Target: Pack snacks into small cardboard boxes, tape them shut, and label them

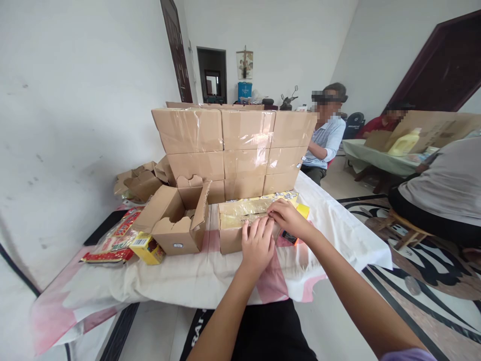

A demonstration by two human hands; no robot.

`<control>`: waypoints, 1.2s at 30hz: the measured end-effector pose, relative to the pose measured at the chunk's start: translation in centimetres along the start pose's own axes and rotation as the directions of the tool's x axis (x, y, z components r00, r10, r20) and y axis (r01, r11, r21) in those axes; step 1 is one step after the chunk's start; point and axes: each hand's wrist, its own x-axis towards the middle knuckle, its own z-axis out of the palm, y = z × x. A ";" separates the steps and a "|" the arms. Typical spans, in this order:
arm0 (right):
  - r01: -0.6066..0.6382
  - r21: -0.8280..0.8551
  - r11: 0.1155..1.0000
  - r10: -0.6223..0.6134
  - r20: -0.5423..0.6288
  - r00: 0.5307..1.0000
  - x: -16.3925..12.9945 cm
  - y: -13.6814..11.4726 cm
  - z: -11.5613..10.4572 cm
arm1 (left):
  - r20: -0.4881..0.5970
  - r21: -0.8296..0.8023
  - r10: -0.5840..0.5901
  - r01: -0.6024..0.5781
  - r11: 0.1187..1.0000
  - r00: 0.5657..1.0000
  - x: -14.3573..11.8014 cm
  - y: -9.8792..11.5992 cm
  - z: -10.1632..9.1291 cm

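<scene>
Near the front edge of the surface [195, 281], the left hand [257, 245] presses flat and open on the taped small box [240, 225] while the right hand [289, 218] pinches its tape, which could wrinkle if the box slides.

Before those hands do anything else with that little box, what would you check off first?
1. Both hands on the box: ok. The left hand lies flat on the small box, the right hand presses its top further back.
2. Top flaps closed: ok, under shiny tape.
3. Tape fully smoothed: cannot tell, the hands cover part of it.
4. Box resting steadily on the tablecloth: ok.
5. Next box ready: ok, an open box stands just left.
6. Stack of sealed boxes behind standing steady: ok, rows look even.
</scene>
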 end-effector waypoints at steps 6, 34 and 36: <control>0.033 -0.091 0.995 -0.036 -0.032 0.999 -1.0 -0.8 -0.2 | 0.029 0.036 -0.022 0.020 0.999 0.999 0.6 0.6 -1.7; -0.108 -0.103 0.989 0.045 -0.485 0.873 -7.1 -1.6 6.7 | -0.328 -0.098 0.329 -0.378 0.920 0.885 1.7 -8.4 -9.9; -0.181 -0.052 0.982 0.112 -0.608 0.786 -9.0 -2.8 8.6 | -0.438 -0.047 0.236 -0.285 0.957 0.867 0.6 -11.7 -11.8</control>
